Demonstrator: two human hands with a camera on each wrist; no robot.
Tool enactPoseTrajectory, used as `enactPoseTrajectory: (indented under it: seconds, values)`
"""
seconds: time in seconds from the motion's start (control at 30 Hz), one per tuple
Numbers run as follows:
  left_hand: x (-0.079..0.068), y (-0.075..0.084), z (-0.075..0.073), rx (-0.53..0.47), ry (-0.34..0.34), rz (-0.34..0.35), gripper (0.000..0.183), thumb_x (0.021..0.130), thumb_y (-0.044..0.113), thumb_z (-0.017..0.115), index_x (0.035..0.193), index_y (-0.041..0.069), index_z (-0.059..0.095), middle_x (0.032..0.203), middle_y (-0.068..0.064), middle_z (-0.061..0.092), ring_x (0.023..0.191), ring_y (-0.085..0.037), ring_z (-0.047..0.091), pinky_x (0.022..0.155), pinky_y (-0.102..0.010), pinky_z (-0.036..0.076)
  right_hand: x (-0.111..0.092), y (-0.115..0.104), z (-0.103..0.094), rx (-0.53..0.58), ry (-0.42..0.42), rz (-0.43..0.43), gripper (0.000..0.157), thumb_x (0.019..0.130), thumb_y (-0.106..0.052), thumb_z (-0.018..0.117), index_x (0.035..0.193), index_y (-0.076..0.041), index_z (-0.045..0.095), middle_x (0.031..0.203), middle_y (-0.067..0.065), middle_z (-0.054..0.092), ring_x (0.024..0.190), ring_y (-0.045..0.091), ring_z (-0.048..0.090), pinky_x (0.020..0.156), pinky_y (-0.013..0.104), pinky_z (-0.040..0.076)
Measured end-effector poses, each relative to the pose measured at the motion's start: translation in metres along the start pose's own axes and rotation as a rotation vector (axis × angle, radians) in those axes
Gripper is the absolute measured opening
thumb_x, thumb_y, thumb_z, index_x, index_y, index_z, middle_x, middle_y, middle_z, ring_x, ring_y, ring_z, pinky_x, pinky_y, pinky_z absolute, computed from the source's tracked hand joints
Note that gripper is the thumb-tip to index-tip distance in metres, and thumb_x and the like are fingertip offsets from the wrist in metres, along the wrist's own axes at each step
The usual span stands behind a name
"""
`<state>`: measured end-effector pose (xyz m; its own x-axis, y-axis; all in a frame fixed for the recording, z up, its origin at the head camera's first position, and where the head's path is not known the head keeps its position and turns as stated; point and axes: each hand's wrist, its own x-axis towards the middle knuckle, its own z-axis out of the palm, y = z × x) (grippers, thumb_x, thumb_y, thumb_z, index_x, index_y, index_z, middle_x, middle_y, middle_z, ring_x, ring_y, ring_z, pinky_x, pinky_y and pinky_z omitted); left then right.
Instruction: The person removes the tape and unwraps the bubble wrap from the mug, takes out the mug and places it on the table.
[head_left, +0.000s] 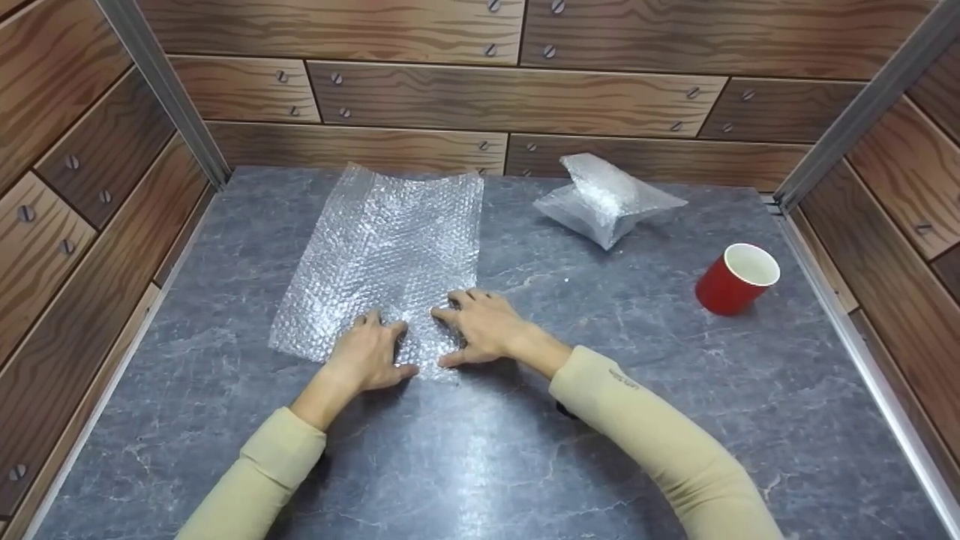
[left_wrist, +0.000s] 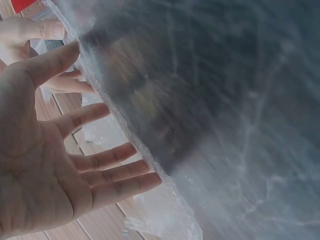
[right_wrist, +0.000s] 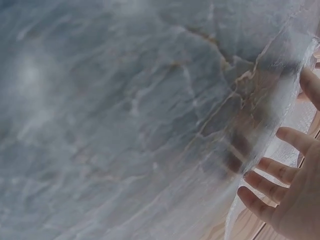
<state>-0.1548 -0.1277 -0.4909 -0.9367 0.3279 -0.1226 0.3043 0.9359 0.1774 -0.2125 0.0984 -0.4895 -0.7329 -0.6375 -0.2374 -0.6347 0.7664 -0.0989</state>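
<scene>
A clear sheet of bubble wrap (head_left: 397, 232) lies spread flat on the grey marbled table (head_left: 600, 435), reaching back to the rear wall. On its near left part rests my left hand (head_left: 367, 351), fingers spread and touching the sheet. My right hand (head_left: 486, 327) presses on the near right edge, thumb toward the left hand. Both wrist views show the fingers of the left hand (left_wrist: 55, 150) and the right hand (right_wrist: 290, 185) extended with their tips at the sheet's edge. Neither hand curls round anything.
At the back right sits a bubble-wrapped bundle (head_left: 611, 199), its contents hidden. A red mug (head_left: 727, 285) with a white inside stands near the right edge. Wood-patterned walls (head_left: 517, 94) and metal posts (head_left: 165, 90) enclose the table at the back and sides.
</scene>
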Motion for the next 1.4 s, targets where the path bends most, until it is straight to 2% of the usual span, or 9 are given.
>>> enactPoseTrajectory:
  seconds: [0.4,0.87,1.1,1.4]
  values:
    - [-0.001,-0.014,-0.001,-0.023,0.02,-0.029,0.078,0.084,0.051,0.083,0.145,0.01,0.06,0.133,-0.035,0.057,0.12,-0.053,0.062,0.097,-0.064,0.059,0.01,-0.007,-0.002,0.024,0.037,-0.021,0.09,0.088,-0.075,0.067,0.161,-0.027,0.044,0.17,0.017,0.037,0.152,0.042,0.043,0.122,0.061,0.041]
    - [-0.001,-0.028,-0.004,-0.035,-0.023,-0.071,0.081,0.086,0.05,0.081,0.152,0.011,0.054,0.149,-0.04,0.046,0.13,-0.058,0.057,0.105,-0.069,0.053,0.023,-0.01,0.0,0.0,0.03,-0.043,0.092,0.09,-0.078,0.061,0.164,-0.028,0.038,0.173,0.015,0.032,0.155,0.042,0.039,0.126,0.063,0.036]
    - [-0.002,-0.032,-0.005,-0.048,-0.036,-0.081,0.081,0.086,0.05,0.081,0.152,0.011,0.054,0.149,-0.04,0.047,0.131,-0.058,0.056,0.106,-0.069,0.053,0.018,0.009,-0.002,0.099,0.08,-0.06,0.088,0.096,-0.072,0.058,0.166,-0.026,0.032,0.174,0.015,0.029,0.159,0.042,0.034,0.129,0.067,0.026]
    - [-0.003,-0.042,-0.006,-0.053,-0.008,-0.079,0.079,0.086,0.049,0.08,0.151,0.01,0.056,0.149,-0.04,0.048,0.132,-0.059,0.055,0.108,-0.07,0.051,-0.001,0.058,-0.02,0.131,0.221,-0.003,0.08,0.097,-0.059,0.065,0.164,-0.025,0.038,0.172,0.016,0.034,0.156,0.043,0.036,0.127,0.069,0.029]
